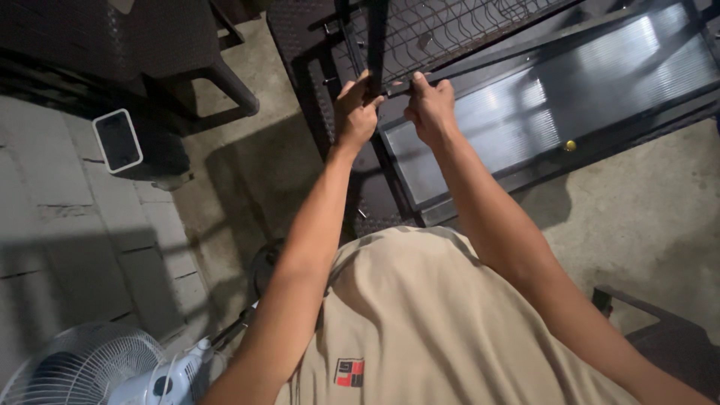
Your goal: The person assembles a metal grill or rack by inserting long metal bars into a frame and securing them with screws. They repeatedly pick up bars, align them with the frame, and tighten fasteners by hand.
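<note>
Both outstretched forearms, left hand (355,112) and right hand (430,109) on dark bar (375,45)

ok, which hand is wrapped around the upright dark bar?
The left hand: its fingers curl around the upright dark bar. The right hand grips the slanted frame edge instead.

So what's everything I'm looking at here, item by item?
Dark metal frame with wire mesh panel: one, black, top centre, gripped by both hands.
Ribbed translucent plastic panel in a dark frame: one, grey, upper right, lying on the floor.
Small round brass-coloured knob: one, gold, on that panel's lower edge.
Dark woven chair: one, black, top left.
Flat phone with a pale case: one, dark screen, on the paving at left.
White electric fan: one, bottom left.
Beige shirt: one, bottom centre.
Left hand: fingers closed on the frame's bar.
Right hand: fingers closed on the frame.
</note>
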